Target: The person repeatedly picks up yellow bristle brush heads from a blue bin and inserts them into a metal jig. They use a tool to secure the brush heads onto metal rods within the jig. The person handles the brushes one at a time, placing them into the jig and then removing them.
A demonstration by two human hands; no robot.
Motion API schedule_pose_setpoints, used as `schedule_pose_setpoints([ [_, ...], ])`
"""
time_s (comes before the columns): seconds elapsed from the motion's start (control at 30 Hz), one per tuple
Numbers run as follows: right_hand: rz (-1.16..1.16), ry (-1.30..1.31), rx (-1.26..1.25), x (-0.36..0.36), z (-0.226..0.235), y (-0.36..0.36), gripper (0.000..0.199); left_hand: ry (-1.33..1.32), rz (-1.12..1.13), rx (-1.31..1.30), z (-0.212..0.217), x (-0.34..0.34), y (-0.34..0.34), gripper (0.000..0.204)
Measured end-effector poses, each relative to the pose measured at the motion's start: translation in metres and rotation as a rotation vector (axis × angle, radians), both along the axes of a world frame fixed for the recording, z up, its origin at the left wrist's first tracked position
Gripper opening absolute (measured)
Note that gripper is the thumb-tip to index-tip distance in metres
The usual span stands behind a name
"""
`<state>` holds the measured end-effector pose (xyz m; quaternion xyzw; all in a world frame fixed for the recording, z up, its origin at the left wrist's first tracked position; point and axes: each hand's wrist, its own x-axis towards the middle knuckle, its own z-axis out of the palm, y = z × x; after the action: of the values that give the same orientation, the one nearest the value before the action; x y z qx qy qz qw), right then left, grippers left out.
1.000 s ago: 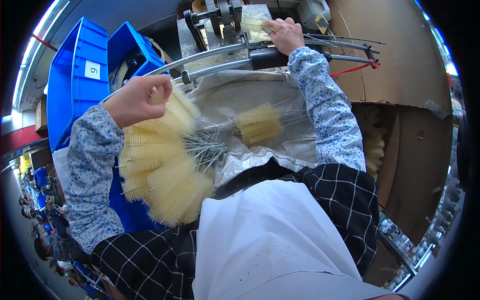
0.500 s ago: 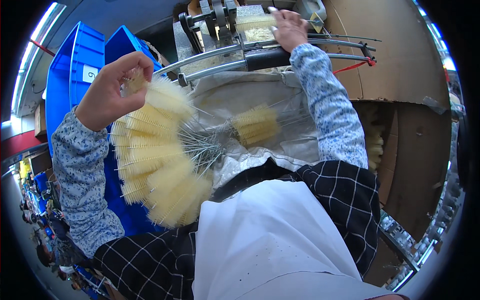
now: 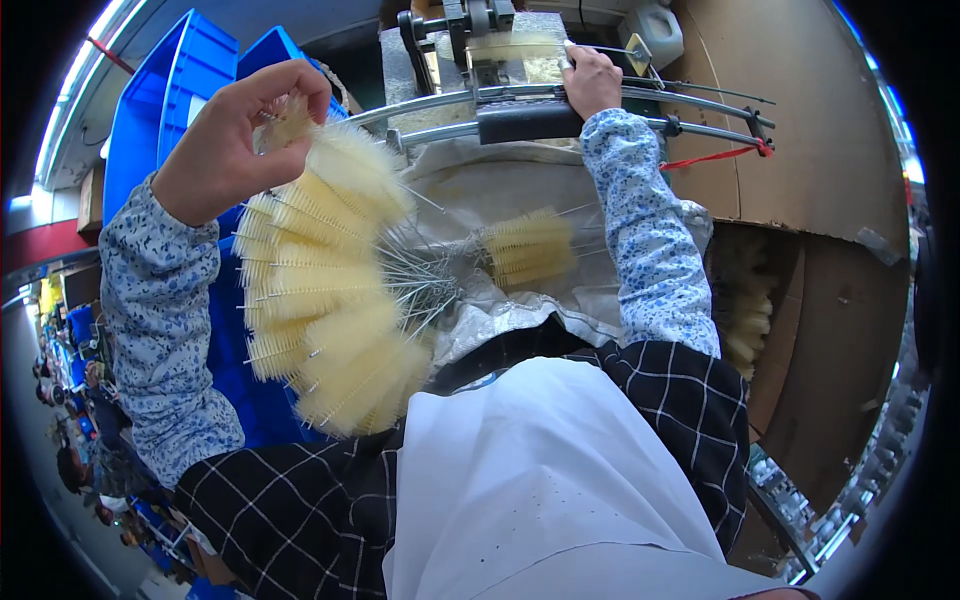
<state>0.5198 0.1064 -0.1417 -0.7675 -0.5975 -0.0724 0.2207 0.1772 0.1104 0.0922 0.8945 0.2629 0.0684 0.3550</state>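
My left hand is raised at the left, thumb and fingers pinched around the bristly end of a pale yellow brush. Below it fans out a bunch of similar twisted-wire brushes, their wire stems gathered toward the middle of my lap. More brushes lie pointing the other way on a whitish cloth. At the top, my right hand closes at the stem end of another brush, which lies blurred against the machine's roller. The right fingertips are partly hidden.
A bench machine with metal rods and a black sleeve spans the far side. Blue bins stand at the left. Cardboard walls the right, with more brushes beneath. A white jug stands behind.
My view has shifted slightly. The right fingers, spread before, are now closed at the brush's stem end. The black sleeve has slid left along the rods. My left hand keeps its pinch.
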Motion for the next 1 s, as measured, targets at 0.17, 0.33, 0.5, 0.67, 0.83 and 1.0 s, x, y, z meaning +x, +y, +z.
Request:
schedule_pose_setpoints([
  [0.17, -0.018, -0.041, -0.1, -0.057, 0.001, 0.01, 0.018, -0.013, 0.002, 0.015, -0.014, -0.011, -0.001, 0.019],
  [0.33, -0.013, -0.009, -0.108, -0.101, 0.005, 0.02, 0.021, -0.026, -0.039, 0.031, -0.016, -0.009, 0.001, 0.02],
  [0.5, 0.021, 0.0, -0.078, -0.097, 0.005, 0.018, 0.021, -0.028, -0.049, 0.039, -0.015, -0.007, -0.001, 0.02],
  [0.67, -0.035, -0.072, -0.053, -0.048, -0.002, 0.009, 0.022, -0.015, -0.008, 0.039, -0.014, -0.012, -0.002, 0.019],
  [0.83, -0.011, -0.129, -0.087, 0.019, -0.001, -0.001, 0.025, -0.045, 0.027, 0.042, -0.012, -0.023, -0.002, 0.019],
  [1.0, -0.09, -0.044, -0.117, 0.079, 0.007, 0.015, 0.025, -0.064, 0.047, -0.216, -0.013, -0.004, 0.002, 0.022],
])
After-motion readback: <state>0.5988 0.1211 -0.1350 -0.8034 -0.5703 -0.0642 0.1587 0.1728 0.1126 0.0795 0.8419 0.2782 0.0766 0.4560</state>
